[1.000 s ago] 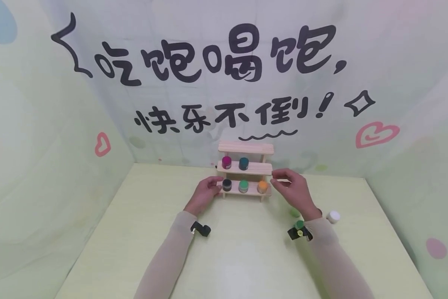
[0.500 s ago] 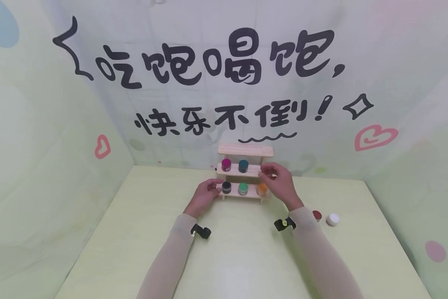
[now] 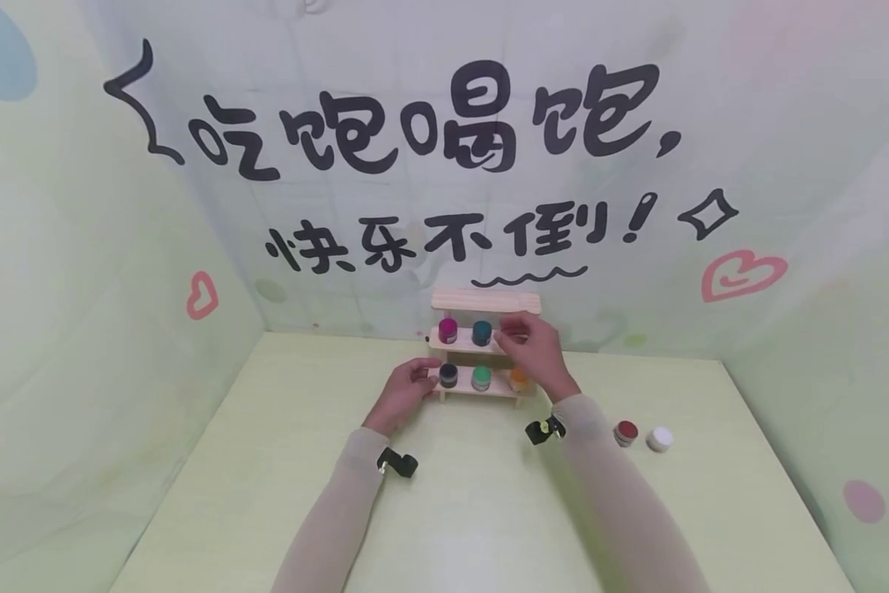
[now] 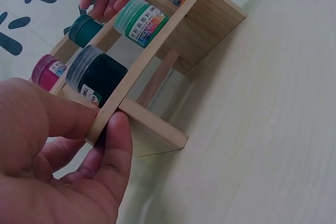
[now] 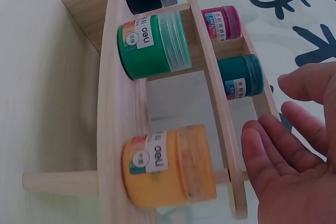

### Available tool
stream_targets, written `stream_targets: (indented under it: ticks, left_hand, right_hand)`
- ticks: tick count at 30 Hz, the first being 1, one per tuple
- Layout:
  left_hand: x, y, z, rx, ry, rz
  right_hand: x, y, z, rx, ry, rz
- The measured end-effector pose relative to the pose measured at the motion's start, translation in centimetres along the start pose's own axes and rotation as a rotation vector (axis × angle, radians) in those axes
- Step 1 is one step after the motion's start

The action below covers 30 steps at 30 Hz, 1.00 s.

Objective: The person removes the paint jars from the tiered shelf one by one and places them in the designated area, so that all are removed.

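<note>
A small three-tier wooden rack (image 3: 486, 301) stands at the back of the table. My left hand (image 3: 402, 394) pinches the left end of its bottom shelf between thumb and fingers. That shelf bears a black paint jar (image 4: 97, 74), a light green paint jar (image 5: 152, 45) and an orange paint jar (image 5: 170, 166). On the middle shelf sit a magenta paint jar (image 3: 447, 331) and a teal paint jar (image 3: 482, 333). My right hand (image 3: 536, 350) is just right of the teal jar, apart from it, its fingers loosely bent and holding nothing.
A dark red-lidded jar (image 3: 625, 433) and a white-lidded jar (image 3: 660, 439) stand on the table (image 3: 444, 511) to the right. Behind the rack hangs a printed cloth backdrop (image 3: 385, 49). My right forearm covers part of the table.
My right hand has moved left along the middle shelf toward the teal jar. Its forearm uncovered the red-lidded jar and now hides green jars seen earlier. The left hand has stayed put.
</note>
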State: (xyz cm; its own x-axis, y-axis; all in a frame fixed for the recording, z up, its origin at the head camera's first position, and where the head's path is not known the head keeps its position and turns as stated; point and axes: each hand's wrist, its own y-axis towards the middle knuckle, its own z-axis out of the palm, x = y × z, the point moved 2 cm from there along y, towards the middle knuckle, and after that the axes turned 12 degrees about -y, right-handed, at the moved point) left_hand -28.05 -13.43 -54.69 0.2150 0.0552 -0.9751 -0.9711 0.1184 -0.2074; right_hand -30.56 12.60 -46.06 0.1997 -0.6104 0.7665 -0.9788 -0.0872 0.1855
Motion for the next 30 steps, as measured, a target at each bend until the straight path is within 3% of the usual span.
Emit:
stream_targets:
  ticks: [7,16,30]
  left_hand:
    - [-0.2,0.0,0.1,0.008,-0.022,0.012]
    - [0.0,0.1,0.1,0.022,-0.028,0.002]
    - [0.0,0.0,-0.1,0.017,-0.018,0.003]
  right_hand:
    - [0.5,1.0,0.9,0.069,-0.026,0.026]
    - [0.8,1.4,1.7,0.110,-0.093,-0.019]
    - [0.4,0.9,1.7,0.094,-0.072,-0.049]
